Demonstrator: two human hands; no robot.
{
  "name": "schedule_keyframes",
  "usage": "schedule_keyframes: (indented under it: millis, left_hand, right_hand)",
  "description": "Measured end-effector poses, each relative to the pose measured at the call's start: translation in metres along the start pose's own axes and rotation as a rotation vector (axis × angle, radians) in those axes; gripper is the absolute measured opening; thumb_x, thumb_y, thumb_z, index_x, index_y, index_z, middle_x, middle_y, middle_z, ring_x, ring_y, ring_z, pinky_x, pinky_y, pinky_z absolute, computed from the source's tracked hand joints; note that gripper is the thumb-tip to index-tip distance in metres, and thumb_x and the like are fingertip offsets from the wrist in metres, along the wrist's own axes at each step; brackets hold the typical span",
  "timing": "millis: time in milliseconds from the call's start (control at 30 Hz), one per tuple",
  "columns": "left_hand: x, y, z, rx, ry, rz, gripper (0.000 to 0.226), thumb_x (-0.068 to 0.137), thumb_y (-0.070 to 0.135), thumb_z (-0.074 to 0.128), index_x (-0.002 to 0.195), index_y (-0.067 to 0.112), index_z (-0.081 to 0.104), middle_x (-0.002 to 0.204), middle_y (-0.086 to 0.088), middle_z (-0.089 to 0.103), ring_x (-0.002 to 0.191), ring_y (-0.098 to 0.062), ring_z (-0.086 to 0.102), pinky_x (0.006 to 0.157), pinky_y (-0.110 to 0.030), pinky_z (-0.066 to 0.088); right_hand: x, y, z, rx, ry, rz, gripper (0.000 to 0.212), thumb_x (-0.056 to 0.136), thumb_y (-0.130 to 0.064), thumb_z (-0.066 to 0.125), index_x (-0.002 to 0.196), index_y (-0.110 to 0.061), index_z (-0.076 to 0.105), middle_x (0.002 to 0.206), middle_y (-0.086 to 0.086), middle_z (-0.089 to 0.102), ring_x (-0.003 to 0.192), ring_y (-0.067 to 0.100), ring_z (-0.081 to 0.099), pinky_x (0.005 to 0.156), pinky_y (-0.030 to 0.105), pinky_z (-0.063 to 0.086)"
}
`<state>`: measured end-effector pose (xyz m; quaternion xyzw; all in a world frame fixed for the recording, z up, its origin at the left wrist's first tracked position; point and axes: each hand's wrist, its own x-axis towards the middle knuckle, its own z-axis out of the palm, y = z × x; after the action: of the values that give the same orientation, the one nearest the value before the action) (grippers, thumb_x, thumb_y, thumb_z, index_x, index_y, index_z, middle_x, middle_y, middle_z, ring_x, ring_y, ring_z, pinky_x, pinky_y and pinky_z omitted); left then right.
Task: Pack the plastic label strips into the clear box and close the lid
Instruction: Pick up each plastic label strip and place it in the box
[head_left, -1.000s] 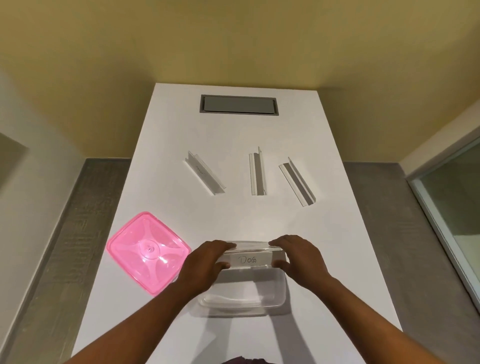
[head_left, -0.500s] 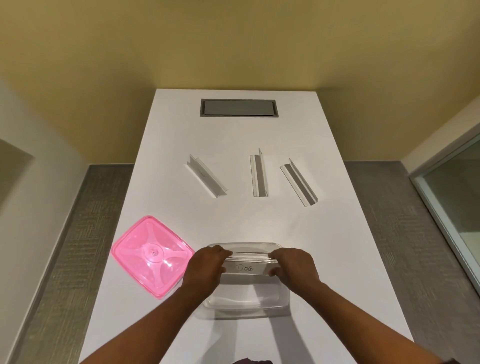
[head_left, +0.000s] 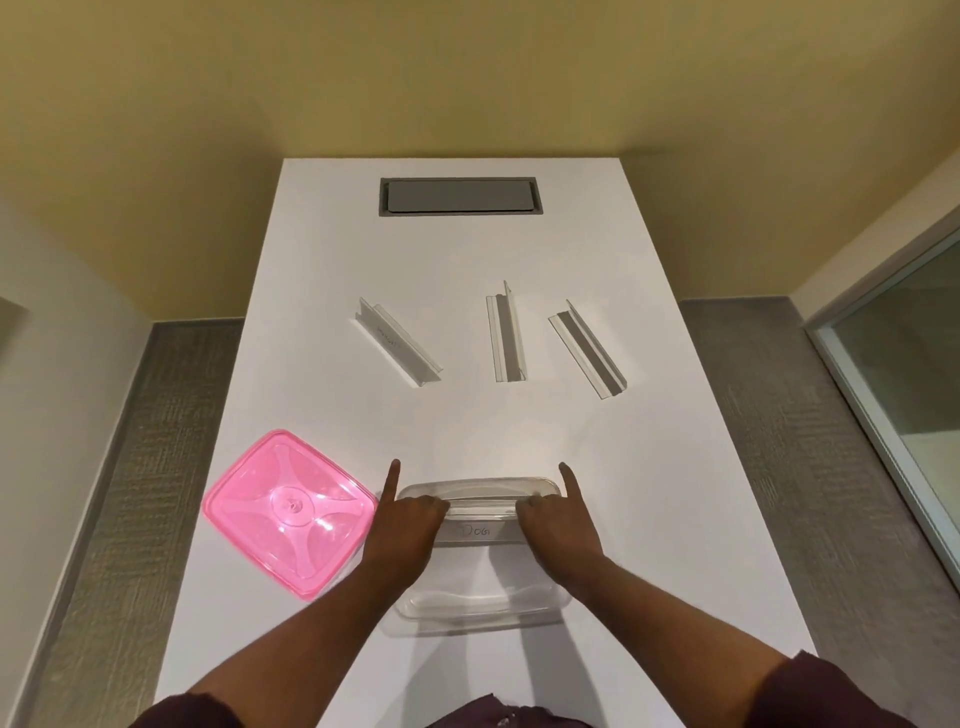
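Note:
A clear box (head_left: 480, 605) stands near the front edge of the white table (head_left: 675, 493). Across the box's far part lies a label strip marked "DOG" (head_left: 478, 530), held at its two ends. My left hand (head_left: 408, 525) grips the left end and my right hand (head_left: 558, 525) the right end, each with the index finger stretched out along the box's side. Three more strips lie farther back: a left strip (head_left: 397, 340), a middle strip (head_left: 505, 338) and a right strip (head_left: 587, 348). The pink lid (head_left: 288, 509) lies flat to the left of the box.
A grey rectangular hatch (head_left: 460, 196) is set into the table's far end. Yellow walls close in behind the table, grey carpet runs along both sides, and a glass panel (head_left: 909, 395) stands at the right.
Both hands have lowered the "DOG" strip into the far part of the box, and the index fingers have stretched out. The camera has tilted slightly. The other strips and lid stay put.

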<state>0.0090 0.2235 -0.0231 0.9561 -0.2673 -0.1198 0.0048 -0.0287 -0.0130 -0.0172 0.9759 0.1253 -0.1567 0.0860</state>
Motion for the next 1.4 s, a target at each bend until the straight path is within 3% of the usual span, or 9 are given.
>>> schedule_keyframes:
  millis: [100,200,300,500,667,833,1033,1233,1400]
  left_hand:
    - [0.002,0.001,0.0,-0.001,-0.034,-0.04,0.048,0.082,-0.001,0.046,0.118,0.023,0.067,0.099,0.003,0.076,0.094,-0.021,0.072,0.121,-0.053,-0.015]
    - [0.002,0.002,0.003,-0.009,-0.055,-0.065,0.05,0.085,0.0,0.043,0.123,0.025,0.063,0.108,0.004,0.075,0.1,-0.019,0.07,0.121,-0.053,-0.018]
    - [0.002,0.002,0.007,-0.048,-0.06,-0.081,0.049,0.086,-0.001,0.047,0.123,0.025,0.063,0.116,0.004,0.074,0.103,-0.018,0.07,0.121,-0.052,-0.018]
    - [0.002,0.002,0.009,-0.091,-0.093,-0.114,0.045,0.087,0.0,0.045,0.121,0.024,0.061,0.116,0.003,0.071,0.106,-0.018,0.068,0.114,-0.048,-0.028]
    - [0.004,0.002,0.011,-0.054,-0.111,-0.113,0.043,0.088,0.003,0.044,0.121,0.025,0.06,0.114,0.004,0.071,0.106,-0.019,0.067,0.119,-0.052,-0.022]
    - [0.006,0.004,0.011,-0.016,-0.118,-0.122,0.042,0.087,0.002,0.041,0.117,0.024,0.061,0.105,0.002,0.07,0.106,-0.021,0.064,0.121,-0.055,-0.015]
    - [0.006,0.005,0.012,-0.026,-0.099,-0.141,0.038,0.088,0.002,0.043,0.114,0.022,0.062,0.102,0.001,0.069,0.106,-0.023,0.063,0.122,-0.055,-0.009]
    - [0.005,0.004,0.012,-0.075,-0.116,-0.132,0.037,0.089,0.004,0.046,0.119,0.021,0.059,0.109,0.001,0.067,0.114,-0.022,0.059,0.124,-0.057,-0.004]
    - [0.0,0.003,0.009,-0.188,0.02,-0.1,0.027,0.09,0.014,0.055,0.114,0.021,0.066,0.106,0.002,0.071,0.113,-0.022,0.062,0.121,-0.063,-0.001]
  right_hand:
    - [0.0,-0.003,0.004,0.012,-0.033,0.019,0.034,0.079,0.009,0.045,0.1,-0.01,0.064,0.085,0.007,0.069,0.081,0.031,0.067,0.125,0.061,0.004]
    - [0.0,-0.004,0.009,0.043,-0.016,0.022,0.034,0.08,0.007,0.053,0.107,-0.009,0.066,0.091,0.009,0.072,0.087,0.033,0.07,0.124,0.061,0.017]
    - [0.0,-0.004,0.012,0.048,0.001,0.041,0.029,0.077,0.002,0.066,0.101,-0.013,0.07,0.086,0.005,0.074,0.082,0.029,0.072,0.119,0.058,0.03]
    - [0.006,-0.004,0.017,0.074,-0.066,0.031,0.035,0.087,0.002,0.052,0.116,-0.011,0.064,0.105,0.008,0.072,0.104,0.033,0.066,0.122,0.056,0.024]
    - [0.004,-0.006,0.022,0.084,-0.043,0.033,0.032,0.081,0.001,0.058,0.107,-0.014,0.067,0.099,0.004,0.073,0.094,0.03,0.068,0.114,0.053,0.038]
    - [0.005,-0.006,0.028,0.088,-0.021,0.031,0.033,0.083,0.004,0.054,0.11,-0.013,0.064,0.105,0.007,0.071,0.097,0.033,0.065,0.113,0.053,0.036]
    - [0.004,-0.006,0.029,0.068,0.003,0.047,0.031,0.075,0.002,0.066,0.102,-0.014,0.068,0.097,0.005,0.072,0.09,0.03,0.067,0.106,0.052,0.045]
    - [0.002,-0.007,0.028,0.071,0.058,0.059,0.035,0.071,0.001,0.069,0.103,-0.013,0.068,0.096,0.004,0.07,0.09,0.029,0.066,0.098,0.047,0.05]
    - [-0.001,-0.004,0.023,0.138,0.194,0.058,0.026,0.086,-0.024,0.067,0.111,-0.019,0.07,0.101,-0.001,0.073,0.101,0.026,0.067,0.103,0.046,0.047]
